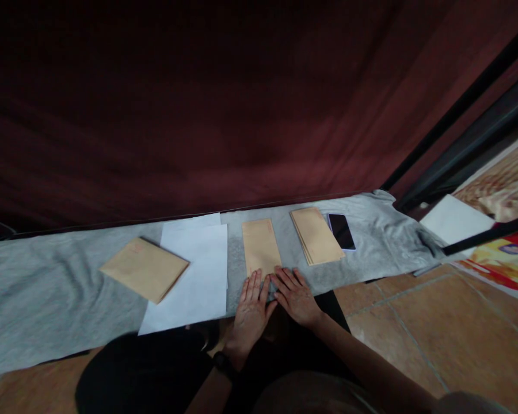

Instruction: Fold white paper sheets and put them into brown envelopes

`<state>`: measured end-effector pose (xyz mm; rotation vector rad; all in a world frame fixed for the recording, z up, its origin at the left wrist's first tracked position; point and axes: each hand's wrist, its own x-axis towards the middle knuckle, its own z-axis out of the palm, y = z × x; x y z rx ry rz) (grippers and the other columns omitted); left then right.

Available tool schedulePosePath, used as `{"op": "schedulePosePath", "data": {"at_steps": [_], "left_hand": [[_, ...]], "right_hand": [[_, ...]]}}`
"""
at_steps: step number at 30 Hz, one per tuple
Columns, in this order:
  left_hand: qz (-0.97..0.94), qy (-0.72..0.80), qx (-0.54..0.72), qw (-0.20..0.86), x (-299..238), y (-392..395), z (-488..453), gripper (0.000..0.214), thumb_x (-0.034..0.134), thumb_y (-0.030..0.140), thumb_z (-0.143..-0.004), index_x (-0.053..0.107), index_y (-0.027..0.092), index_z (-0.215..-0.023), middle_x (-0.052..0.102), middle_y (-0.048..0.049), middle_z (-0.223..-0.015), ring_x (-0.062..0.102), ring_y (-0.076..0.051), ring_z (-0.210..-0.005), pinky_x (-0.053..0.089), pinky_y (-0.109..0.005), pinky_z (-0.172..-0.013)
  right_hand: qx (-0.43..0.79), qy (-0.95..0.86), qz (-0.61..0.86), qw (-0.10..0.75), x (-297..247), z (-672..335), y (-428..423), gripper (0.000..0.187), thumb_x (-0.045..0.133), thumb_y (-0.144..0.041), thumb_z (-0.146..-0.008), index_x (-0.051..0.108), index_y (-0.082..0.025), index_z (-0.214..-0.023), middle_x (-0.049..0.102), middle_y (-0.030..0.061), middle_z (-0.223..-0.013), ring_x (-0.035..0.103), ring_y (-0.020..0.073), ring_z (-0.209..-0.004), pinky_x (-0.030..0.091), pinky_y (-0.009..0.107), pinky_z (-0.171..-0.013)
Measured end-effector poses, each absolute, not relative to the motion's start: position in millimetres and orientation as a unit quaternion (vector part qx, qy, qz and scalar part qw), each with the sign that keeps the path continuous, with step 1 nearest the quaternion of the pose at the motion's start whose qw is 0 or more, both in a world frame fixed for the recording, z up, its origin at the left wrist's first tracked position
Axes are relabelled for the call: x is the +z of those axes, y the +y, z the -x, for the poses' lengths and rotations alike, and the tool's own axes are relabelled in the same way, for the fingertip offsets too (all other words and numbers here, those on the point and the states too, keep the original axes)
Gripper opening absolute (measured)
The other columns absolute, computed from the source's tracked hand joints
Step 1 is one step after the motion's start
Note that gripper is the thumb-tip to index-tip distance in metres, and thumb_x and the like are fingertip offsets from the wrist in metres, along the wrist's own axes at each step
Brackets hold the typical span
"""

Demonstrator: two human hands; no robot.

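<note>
A single tan envelope (260,246) lies lengthwise on the grey cloth (47,287) straight ahead of me. My left hand (251,307) lies flat with fingers stretched out, its fingertips on the envelope's near end. My right hand (294,294) lies flat beside it, fingers apart, touching the near right corner of the same envelope. Neither hand holds anything. A dark watch sits on my left wrist.
White paper sheets (197,270) lie left of the envelope, with a stack of tan envelopes (144,269) partly on them. Another envelope stack (316,234) and a dark phone (342,231) lie to the right. A dark red curtain (198,115) hangs behind. Tiled floor (414,322) lies at right.
</note>
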<state>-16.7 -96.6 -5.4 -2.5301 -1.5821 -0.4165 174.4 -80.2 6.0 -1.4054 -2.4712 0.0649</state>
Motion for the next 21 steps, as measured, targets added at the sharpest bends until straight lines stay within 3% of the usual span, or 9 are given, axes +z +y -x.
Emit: {"op": "schedulePosePath", "data": {"at_steps": [8,21], "left_hand": [[0.838,-0.528,-0.126,0.051,-1.4,-97.6,15.2,0.067,0.051,0.040,-0.098,0.030,0.012,-0.156,0.030,-0.0189,-0.162,0.025,-0.030,-0.152,0.031,-0.049,-0.121],[0.829,-0.550,-0.092,0.023,4.2,-99.0,2.4,0.074,0.057,0.039,-0.093,0.032,0.008,-0.155,0.027,-0.0225,-0.163,0.024,-0.034,-0.152,0.020,-0.053,-0.124]], "right_hand": [[0.028,-0.854,0.494,0.161,6.8,-180.9,-77.2,0.051,0.041,-0.034,-0.105,0.039,-0.020,-0.154,0.042,0.0051,-0.157,0.041,0.0222,-0.144,0.026,0.045,-0.122],[0.070,-0.865,0.479,0.133,15.1,-177.6,-70.7,0.049,0.035,-0.036,-0.107,0.041,-0.019,-0.153,0.041,0.0061,-0.158,0.036,0.0225,-0.147,0.025,0.046,-0.123]]}}
